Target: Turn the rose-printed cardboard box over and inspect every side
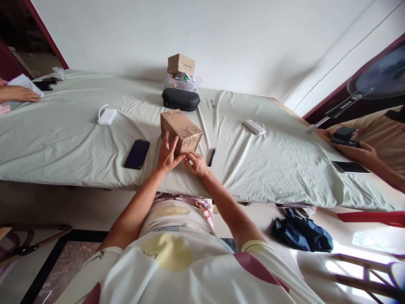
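Note:
A brown cardboard box with drawn patterns [180, 128] lies on the cloth-covered table [69, 139] right in front of me. My left hand [167, 154] rests against the box's near left side, its fingers spread and stretched up along the cardboard. My right hand [196, 163] sits at the box's near bottom corner, fingers curled and pressed to the edge. A black marker [211, 157] lies just right of my right hand. A black phone [137, 153] lies face up to the left of my left hand.
A black zip case [180, 99], a clear tub of items [184, 82] and a second cardboard box [181, 64] stand behind. Two white power banks [106, 115] [254, 126] lie on the cloth. Other people's hands show at far left [19, 93] and far right [354, 147]; a phone [350, 167] lies there.

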Action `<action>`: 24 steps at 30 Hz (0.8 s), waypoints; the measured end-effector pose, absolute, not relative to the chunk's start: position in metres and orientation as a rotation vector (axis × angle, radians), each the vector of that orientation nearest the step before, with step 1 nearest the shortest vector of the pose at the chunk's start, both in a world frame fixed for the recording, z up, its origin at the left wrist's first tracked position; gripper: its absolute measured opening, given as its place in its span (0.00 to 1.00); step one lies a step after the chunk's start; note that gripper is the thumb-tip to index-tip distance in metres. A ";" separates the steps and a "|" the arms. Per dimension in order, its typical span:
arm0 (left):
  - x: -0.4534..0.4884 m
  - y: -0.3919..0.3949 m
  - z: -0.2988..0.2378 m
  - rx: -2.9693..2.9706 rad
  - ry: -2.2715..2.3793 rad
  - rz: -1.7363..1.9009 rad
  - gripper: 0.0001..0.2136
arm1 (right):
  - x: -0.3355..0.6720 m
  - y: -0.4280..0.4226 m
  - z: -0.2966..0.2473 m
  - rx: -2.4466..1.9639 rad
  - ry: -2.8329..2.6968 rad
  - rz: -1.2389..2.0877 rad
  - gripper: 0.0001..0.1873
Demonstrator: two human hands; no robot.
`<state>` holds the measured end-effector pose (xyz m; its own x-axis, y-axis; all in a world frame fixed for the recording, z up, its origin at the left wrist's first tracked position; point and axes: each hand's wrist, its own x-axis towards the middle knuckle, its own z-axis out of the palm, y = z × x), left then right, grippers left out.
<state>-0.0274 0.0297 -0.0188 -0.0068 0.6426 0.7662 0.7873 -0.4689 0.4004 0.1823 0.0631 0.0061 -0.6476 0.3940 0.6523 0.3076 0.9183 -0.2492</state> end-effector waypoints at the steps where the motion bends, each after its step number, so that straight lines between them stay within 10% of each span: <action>1: -0.026 0.030 -0.018 -2.097 -1.510 -1.472 0.46 | 0.183 0.063 0.006 -0.525 -2.297 0.112 0.20; 14: -0.013 0.026 -0.018 -2.109 -1.364 -1.447 0.31 | 0.185 0.070 0.007 -0.822 -2.231 -0.408 0.31; 24: -0.013 0.024 -0.017 -2.019 -1.570 -1.538 0.31 | 0.200 0.085 0.006 -0.966 -1.994 -0.201 0.27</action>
<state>-0.0130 0.0241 -0.0173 -0.0781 0.6269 0.7751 0.7878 -0.4377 0.4334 0.1998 0.0850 0.0061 -0.3047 0.5545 0.7744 0.6977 0.6834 -0.2148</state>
